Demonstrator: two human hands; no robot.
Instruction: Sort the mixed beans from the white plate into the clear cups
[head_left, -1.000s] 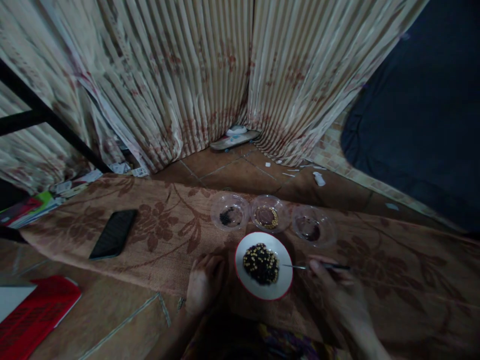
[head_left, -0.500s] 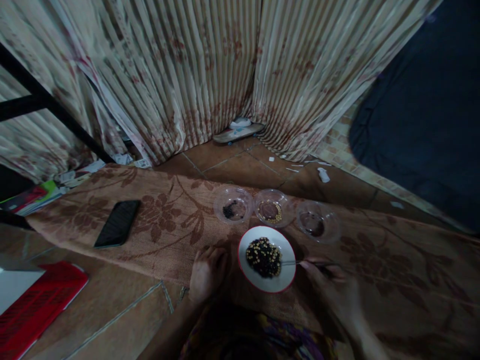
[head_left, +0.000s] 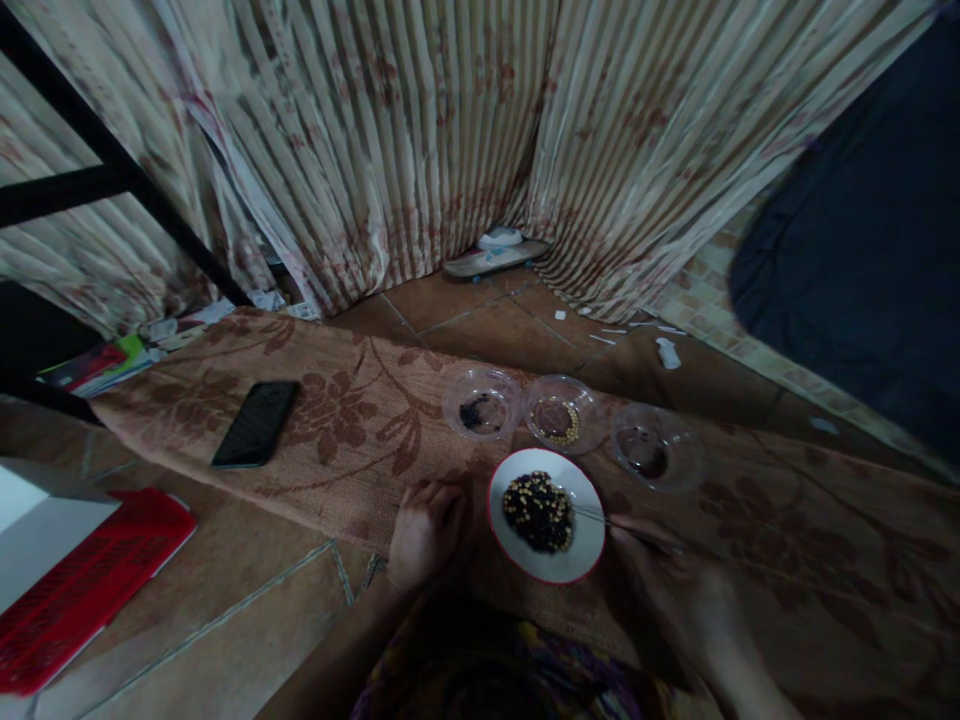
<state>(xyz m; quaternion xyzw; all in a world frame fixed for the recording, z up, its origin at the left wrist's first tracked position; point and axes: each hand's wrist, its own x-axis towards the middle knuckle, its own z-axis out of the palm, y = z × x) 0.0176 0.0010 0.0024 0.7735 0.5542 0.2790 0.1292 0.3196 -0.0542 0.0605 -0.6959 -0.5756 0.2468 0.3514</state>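
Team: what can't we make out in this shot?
All in the head view:
Right hand: blurred; exact finger grip unclear.
Tool: tip too fine and blurred to tell whether it touches the beans.
Left hand: curled fingers hide its palm.
Right cup: too dark to identify its contents.
Red item: cut off by the left edge.

Right of the round white bowl with a red rim [head_left: 556, 567], the bare right hand [head_left: 671, 580] is blurred; the thin metallic tool [head_left: 591, 514] it grips is unclear at its tip. Left of the bowl, the bare left hand [head_left: 424, 530] has its fingertips hidden. Far left, the flat red slotted object [head_left: 90, 575] is cut off by the edge.
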